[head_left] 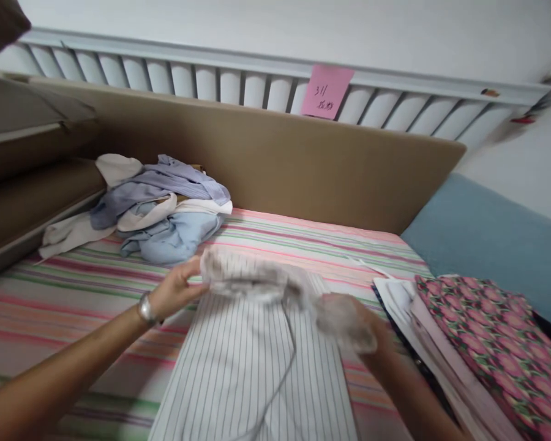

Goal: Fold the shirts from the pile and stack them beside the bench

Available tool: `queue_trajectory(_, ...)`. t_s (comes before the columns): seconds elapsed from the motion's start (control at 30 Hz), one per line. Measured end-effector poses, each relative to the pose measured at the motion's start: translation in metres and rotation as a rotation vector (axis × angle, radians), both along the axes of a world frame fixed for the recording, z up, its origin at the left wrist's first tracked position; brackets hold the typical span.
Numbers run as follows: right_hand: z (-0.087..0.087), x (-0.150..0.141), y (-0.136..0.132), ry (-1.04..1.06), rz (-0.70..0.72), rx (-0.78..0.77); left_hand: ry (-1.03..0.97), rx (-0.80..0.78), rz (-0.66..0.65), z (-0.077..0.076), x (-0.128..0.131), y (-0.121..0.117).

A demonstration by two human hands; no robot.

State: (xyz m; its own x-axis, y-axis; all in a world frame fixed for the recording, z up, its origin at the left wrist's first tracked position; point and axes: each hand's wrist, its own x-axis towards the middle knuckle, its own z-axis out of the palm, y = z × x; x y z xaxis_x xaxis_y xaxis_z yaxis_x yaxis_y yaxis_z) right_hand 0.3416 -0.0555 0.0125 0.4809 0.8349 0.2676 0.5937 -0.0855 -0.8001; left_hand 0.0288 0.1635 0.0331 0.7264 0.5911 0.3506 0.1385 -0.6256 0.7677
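Observation:
A white garment with thin dark stripes (257,361) lies on the bed in front of me, its gathered far edge raised and blurred by motion. A thin dark cord (284,373) runs down over it. My left hand (179,291), with a silver band on its wrist, pinches the left end of that gathered edge between thumb and fingers. At the right end, my right hand (379,334) is closed on the cloth. Loose pale fabric covers most of the right fingers, and they are smeared.
A striped bedsheet (105,306) covers the bed. Crumpled clothes (165,202) lie at the back left. Folded garments, with a pink floral piece (496,337) on top, are at the right by a blue cushion-like surface (496,239). Behind stand a brown board (312,165) and white railing with a pink note (326,92).

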Motion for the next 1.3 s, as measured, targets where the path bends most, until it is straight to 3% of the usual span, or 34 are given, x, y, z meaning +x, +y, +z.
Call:
queue_trajectory(0.07,-0.027,-0.011,-0.027,-0.063,0.132,-0.024,0.122,0.145,-0.1,-0.026,-0.019,-0.018)
queue_trajectory(0.13,-0.044,-0.018,-0.041,-0.181,0.224,-0.058,0.209,0.259,-0.166,-0.048,-0.028,-0.028)
queue_trajectory(0.23,-0.045,-0.019,-0.042,-0.304,0.278,-0.121,0.253,0.371,-0.136,-0.06,-0.029,-0.029)
queue_trajectory(0.47,-0.021,-0.016,-0.033,-0.349,0.305,-0.121,0.258,0.429,-0.048,-0.034,-0.028,-0.008)
queue_trajectory(0.63,-0.026,-0.012,-0.043,-0.357,0.287,-0.318,0.507,0.454,-0.064,-0.033,-0.042,-0.015)
queue_trajectory(0.73,-0.012,0.004,-0.045,-0.286,0.212,-0.474,0.547,0.488,0.022,-0.018,-0.044,-0.027)
queue_trajectory(0.83,0.012,-0.003,-0.03,-0.27,-0.008,-0.489,0.432,0.526,0.054,0.0,-0.024,-0.038)
queue_trajectory(0.87,0.017,-0.014,-0.019,-0.294,-0.082,-0.448,0.404,0.535,0.059,0.003,-0.011,-0.041)
queue_trajectory(0.93,0.018,-0.042,0.005,-0.363,-0.083,-0.376,0.409,0.541,0.114,-0.003,0.018,-0.045)
queue_trajectory(1.07,-0.017,-0.076,0.043,-0.539,-0.128,-0.436,0.553,0.485,0.218,-0.04,0.062,-0.047)
queue_trajectory(1.17,-0.047,-0.061,0.048,-0.59,-0.201,-0.537,0.615,0.439,0.21,-0.064,0.07,-0.047)
queue_trajectory(1.3,-0.064,-0.034,0.043,-0.624,-0.219,-0.577,0.641,0.403,0.213,-0.071,0.07,-0.048)
